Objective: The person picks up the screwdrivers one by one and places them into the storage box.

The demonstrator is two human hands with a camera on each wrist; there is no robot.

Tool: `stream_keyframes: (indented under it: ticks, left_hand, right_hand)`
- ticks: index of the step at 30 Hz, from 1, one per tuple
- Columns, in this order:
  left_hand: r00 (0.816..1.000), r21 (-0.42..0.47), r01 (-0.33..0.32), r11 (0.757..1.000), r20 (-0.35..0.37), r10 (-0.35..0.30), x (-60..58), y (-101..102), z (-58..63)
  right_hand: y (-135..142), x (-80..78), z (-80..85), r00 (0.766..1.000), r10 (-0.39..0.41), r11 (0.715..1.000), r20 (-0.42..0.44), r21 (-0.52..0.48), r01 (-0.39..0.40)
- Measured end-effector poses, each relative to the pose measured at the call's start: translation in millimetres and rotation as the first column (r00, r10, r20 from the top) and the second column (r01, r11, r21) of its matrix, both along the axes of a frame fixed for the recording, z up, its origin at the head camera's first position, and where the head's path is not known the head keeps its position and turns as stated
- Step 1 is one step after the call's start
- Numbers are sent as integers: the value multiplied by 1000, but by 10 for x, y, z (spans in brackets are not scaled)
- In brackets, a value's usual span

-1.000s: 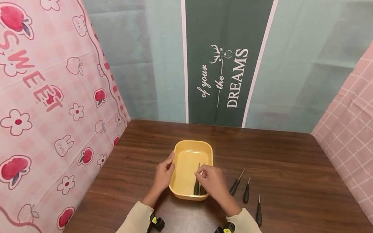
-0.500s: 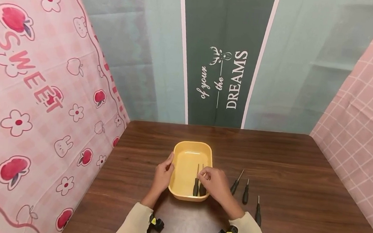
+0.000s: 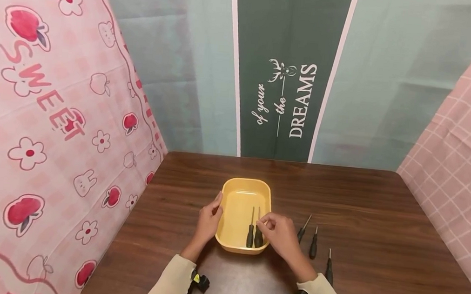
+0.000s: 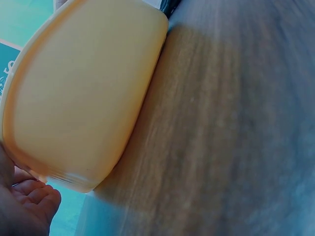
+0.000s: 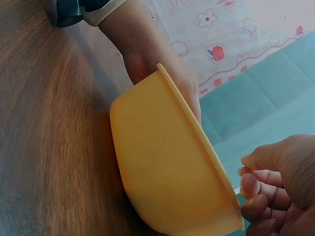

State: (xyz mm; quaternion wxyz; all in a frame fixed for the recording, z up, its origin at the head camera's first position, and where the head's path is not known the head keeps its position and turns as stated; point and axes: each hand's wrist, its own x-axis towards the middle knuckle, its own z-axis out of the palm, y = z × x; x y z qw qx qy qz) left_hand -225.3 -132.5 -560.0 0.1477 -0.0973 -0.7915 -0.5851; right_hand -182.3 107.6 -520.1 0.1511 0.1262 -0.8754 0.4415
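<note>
With our left hand [image 3: 209, 221] we are gripping the left side of the yellow tray [image 3: 233, 221], which is standing on the dark wooden tabletop [image 3: 190, 180]. Our right hand [image 3: 281, 233] is hovering at the tray's right rim, its fingers loosely curled, its thumb close to them. Inside, two black-handled screwdrivers [image 3: 250, 237] are lying side by side; three more screwdrivers [image 3: 313, 249] are resting to the right.

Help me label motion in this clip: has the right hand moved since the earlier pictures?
Yes. In the head view, the right hand has shifted slightly rightward, closer to the middle loose screwdriver lying on the table.
</note>
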Motion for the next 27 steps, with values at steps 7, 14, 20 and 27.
stream_keyframes:
  ticks: [7, 14, 20, 27]
  left_hand:
    - [1000, -2, 5, 1000, -20, -5, 19, -4, -18]
    - [1000, -19, -10, 1000, 8, 11, 0, -4, 6]
    - [1000, -7, -5, 1000, -2, 5, 2, -4, -2]
    - [1000, -8, -4, 1000, 13, 4, 7, -7, -3]
  right_hand:
    - [54, 43, -41, 1000, -26, 1000, 17, 9, 25]
    - [81, 51, -28, 1000, -20, 1000, 17, 13, 19]
    - [122, 80, -69, 999, -33, 999, -19, -8, 32]
    - [202, 116, -148, 997, -68, 998, -28, 8, 68]
